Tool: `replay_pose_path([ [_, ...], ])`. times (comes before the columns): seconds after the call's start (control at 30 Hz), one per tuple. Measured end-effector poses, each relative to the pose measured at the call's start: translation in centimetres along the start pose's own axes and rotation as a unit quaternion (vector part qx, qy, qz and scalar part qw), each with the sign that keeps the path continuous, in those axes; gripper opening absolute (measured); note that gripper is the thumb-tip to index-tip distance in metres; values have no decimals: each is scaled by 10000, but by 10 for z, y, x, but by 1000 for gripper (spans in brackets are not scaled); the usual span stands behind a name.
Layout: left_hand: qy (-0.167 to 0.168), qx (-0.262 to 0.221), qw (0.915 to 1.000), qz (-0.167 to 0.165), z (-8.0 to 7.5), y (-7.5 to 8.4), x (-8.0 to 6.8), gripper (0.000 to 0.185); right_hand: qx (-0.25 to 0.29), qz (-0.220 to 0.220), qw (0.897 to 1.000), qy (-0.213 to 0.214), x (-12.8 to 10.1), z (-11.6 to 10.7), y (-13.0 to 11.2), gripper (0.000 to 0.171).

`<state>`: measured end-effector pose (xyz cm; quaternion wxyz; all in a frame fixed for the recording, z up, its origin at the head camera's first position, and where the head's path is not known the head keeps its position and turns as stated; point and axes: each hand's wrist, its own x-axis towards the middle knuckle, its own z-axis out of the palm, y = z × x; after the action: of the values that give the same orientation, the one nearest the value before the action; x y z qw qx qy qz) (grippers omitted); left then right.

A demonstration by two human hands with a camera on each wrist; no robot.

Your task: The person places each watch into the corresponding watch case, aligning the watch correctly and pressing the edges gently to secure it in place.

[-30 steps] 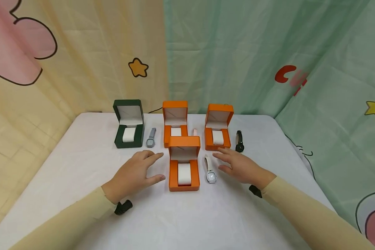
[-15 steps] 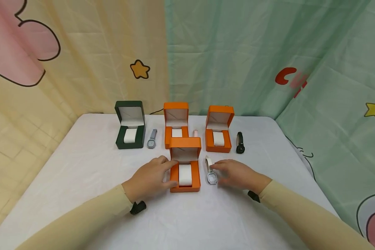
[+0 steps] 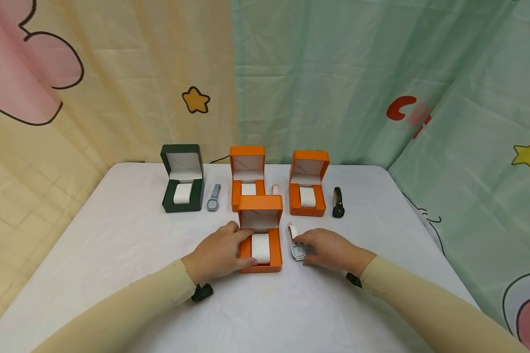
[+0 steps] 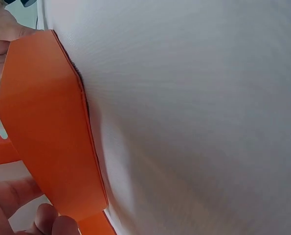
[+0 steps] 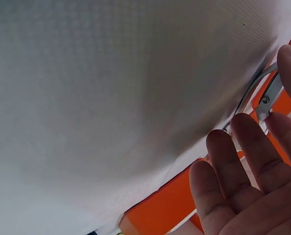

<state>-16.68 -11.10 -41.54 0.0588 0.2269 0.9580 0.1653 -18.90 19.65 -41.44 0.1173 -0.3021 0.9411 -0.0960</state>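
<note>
Here the white worktop fronts cartoon curtains; the left hand now grips the near orange box, the right hand has seemingly closed its fingers on the white watch.

The nearest orange square watch box sits open on the white table, lid standing upright at its 12 o'clock edge, pale lining inside and a white cushion tucked in the base; the left hand holds it from its 9 o'clock side, thumb up by the hinge and fingers along the front corner. Just beside the box at its 3 o'clock lies a small silver-cased watch with a white strap, face up, strap running toward 12 o'clock, with the right hand touching its case with its fingertips.
</note>
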Motion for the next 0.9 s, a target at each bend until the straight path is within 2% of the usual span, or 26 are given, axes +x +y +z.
replay_pose_path([
  [0.3, -199, -506, 9983, -225, -3, 3, 6, 78, 56, 201, 9998, -47, 4, 1, -6, 48],
  [0.5, -270, -628, 9971, -336, -3, 5, 10, 77, 230, 371, 9990, -108, 7, 2, -8, 50],
  [0.9, -255, -760, 9959, -411, 2, 8, 12, 72, 378, 170, 9990, 157, 9, 9, -11, 39],
])
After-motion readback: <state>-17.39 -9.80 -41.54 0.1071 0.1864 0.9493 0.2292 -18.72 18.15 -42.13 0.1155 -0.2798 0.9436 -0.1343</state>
